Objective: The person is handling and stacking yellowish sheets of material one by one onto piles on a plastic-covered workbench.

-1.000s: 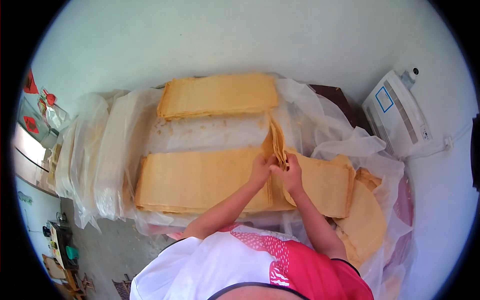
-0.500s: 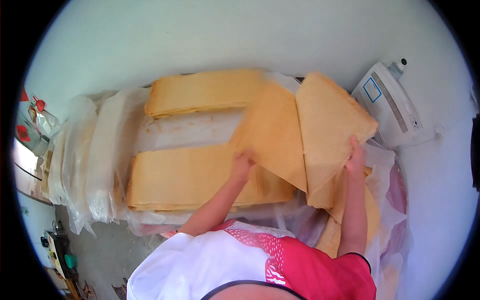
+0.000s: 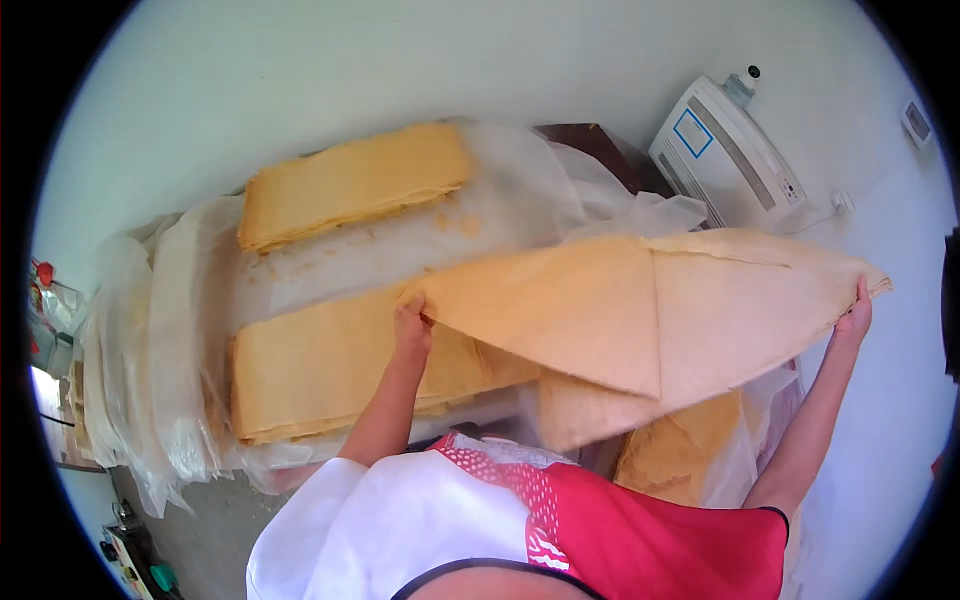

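Observation:
A wide, thin yellow-tan sheet [image 3: 570,310] with a fold line near its middle stretches between my two hands, raised above the table and sagging. My left hand [image 3: 411,315] pinches its left corner, over the near stack of tan sheets [image 3: 300,350]. With my arm reaching out to the right, my right hand [image 3: 855,310] grips the gathered far-right end. Whether it is one layer or several I cannot tell. A second stack of sheets [image 3: 350,185] lies along the wall, and more folded tan sheets [image 3: 680,450] rest low at the right, partly covered by the held sheet.
Clear plastic film [image 3: 350,270] with tan crumbs covers the table between the stacks. Plastic-wrapped bundles [image 3: 180,340] line the left end. A white appliance [image 3: 725,150] stands against the wall at back right, beside a dark brown piece [image 3: 590,150]. Grey floor [image 3: 190,510] shows at lower left.
My right hand has swung outward to the right and the sheet has spread wide off the far stack. My left hand has shifted left, still holding its corner. The view has turned.

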Motion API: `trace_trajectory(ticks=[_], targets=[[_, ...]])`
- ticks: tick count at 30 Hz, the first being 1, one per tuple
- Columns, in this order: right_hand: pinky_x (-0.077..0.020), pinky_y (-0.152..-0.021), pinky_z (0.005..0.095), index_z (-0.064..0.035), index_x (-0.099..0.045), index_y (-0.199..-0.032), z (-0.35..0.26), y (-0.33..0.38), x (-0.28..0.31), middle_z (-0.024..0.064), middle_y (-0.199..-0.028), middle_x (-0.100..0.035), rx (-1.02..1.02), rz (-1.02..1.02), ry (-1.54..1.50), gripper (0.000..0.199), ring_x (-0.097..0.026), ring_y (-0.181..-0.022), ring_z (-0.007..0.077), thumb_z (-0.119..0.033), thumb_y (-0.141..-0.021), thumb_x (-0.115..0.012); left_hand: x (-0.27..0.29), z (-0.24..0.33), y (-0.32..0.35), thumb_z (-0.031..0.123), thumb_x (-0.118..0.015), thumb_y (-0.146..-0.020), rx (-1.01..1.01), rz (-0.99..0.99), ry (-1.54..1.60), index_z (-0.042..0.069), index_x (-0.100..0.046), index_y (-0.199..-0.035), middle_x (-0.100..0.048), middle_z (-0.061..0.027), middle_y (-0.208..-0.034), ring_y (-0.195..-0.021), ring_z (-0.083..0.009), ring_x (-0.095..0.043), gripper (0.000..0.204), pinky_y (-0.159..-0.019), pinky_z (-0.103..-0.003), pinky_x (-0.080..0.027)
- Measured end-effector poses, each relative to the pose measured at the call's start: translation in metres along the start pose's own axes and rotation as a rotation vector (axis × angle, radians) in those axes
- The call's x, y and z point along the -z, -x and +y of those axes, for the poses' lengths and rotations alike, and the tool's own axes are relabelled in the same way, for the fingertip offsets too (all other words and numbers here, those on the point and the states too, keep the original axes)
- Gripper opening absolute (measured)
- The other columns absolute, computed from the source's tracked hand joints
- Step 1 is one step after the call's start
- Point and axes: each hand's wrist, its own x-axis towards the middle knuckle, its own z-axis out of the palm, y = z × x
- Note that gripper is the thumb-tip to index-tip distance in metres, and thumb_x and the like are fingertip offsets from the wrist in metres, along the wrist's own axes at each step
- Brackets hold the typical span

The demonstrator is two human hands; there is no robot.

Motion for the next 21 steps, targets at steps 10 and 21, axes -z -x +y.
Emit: trace_trajectory(ticks=[10,21], targets=[[-0.0468,-0.086,0.0379,0.0008,-0.046,-0.116,-0.153,-0.044,0.103,0.0136,-0.113,-0.054,0.07,0.056,0.151,0.038,-0.055,-0.1,0.0263,-0.025,-0.089,-0.048,0.059,0.009,-0.012,0.009,-0.054,-0.083,-0.148,0.103,0.068,0.006,-0.054,-0.088,-0.059,-0.0036,-0.088,-0.077,-0.0152,-0.058,0.006,-0.066,-0.029,-0.049],[-0.0491,-0.074,0.0328,0.0032,-0.053,-0.107,-0.213,-0.065,0.122,0.0132,-0.101,-0.059,0.467,0.442,0.626,0.039,-0.06,-0.085,0.0244,-0.03,-0.086,-0.053,0.076,0.058,0.011,0.009,-0.053,-0.084,-0.279,0.207,-0.003,0.002,-0.052,-0.094,-0.058,-0.006,-0.092,-0.083,-0.0169,-0.058,0.012,-0.073,-0.031,-0.048]])
